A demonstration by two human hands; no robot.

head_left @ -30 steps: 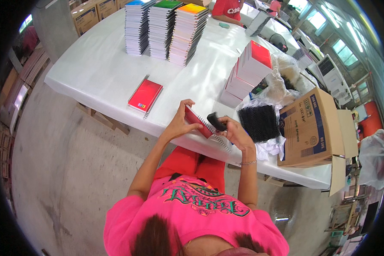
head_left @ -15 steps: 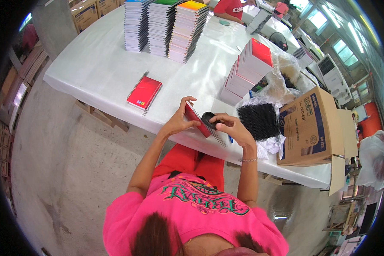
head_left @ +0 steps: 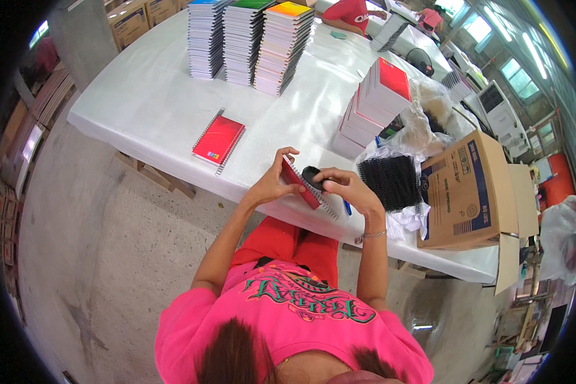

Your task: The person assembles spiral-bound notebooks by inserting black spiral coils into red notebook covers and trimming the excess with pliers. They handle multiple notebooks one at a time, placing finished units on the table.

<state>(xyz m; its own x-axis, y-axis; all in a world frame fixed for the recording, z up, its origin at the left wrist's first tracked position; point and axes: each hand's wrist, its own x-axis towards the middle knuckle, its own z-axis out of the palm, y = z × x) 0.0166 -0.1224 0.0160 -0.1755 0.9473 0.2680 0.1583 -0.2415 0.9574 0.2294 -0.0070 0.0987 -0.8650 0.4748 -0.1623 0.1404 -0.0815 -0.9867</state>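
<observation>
A red notebook (head_left: 299, 184) stands tilted on edge at the table's near side, with my left hand (head_left: 276, 182) wrapped round it, thumb on one face and fingers on the other. A wire spiral (head_left: 326, 206) runs along its right edge and sticks out past the near end. My right hand (head_left: 347, 187) grips a round black disc-like tool (head_left: 311, 175) against that spiral edge. Its underside is hidden. To the left, a second red notebook (head_left: 219, 141) lies flat, its spiral jutting beyond both ends.
Notebook stacks with blue, green and yellow covers (head_left: 281, 48) stand at the far left. Right of my hands are stacked red-covered pads (head_left: 374, 102), black spiral wires (head_left: 390, 182) on white wrapping and an opened cardboard box (head_left: 461, 192). Another person (head_left: 347, 14) sits at the far edge.
The black tool has tipped slightly and looks narrower against the spiral. Both hands keep their hold, and the view has shifted a little.
</observation>
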